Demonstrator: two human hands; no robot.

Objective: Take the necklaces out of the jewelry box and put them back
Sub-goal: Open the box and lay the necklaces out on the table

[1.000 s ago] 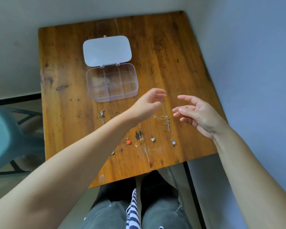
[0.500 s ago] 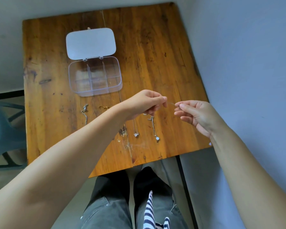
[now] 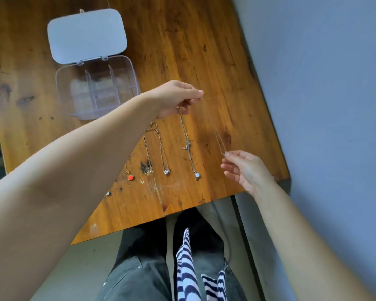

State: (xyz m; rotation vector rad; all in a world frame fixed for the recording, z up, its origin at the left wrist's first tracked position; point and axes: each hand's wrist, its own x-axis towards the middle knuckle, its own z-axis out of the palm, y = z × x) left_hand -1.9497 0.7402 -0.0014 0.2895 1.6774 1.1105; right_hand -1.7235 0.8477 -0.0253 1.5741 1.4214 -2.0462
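Thin silver chain necklace stretched taut in the air over the table, running diagonally between both hands; very fine, partly blurred, pendant not visible. Left hand pinches its upper end between thumb and fingertips, other fingers curled under. Right hand pinches the lower end between thumb and index tip, remaining fingers loosely spread, palm up.

Below the held chain, more necklaces lie lengthwise on the worn brown wooden table: silver chain with round white pendant, just left of it a thin chain with small flower pendant, further left a gold chain with red apple-shaped pendant, partly hidden by the left forearm. Tiny pale charm near the table's front edge, chain not visible.

Clear plastic compartment jewelry box sits at the far left of the table, white lid flipped open behind it; compartments look empty, though blurred.

Person's grey jeans and striped black-white fabric under the table edge
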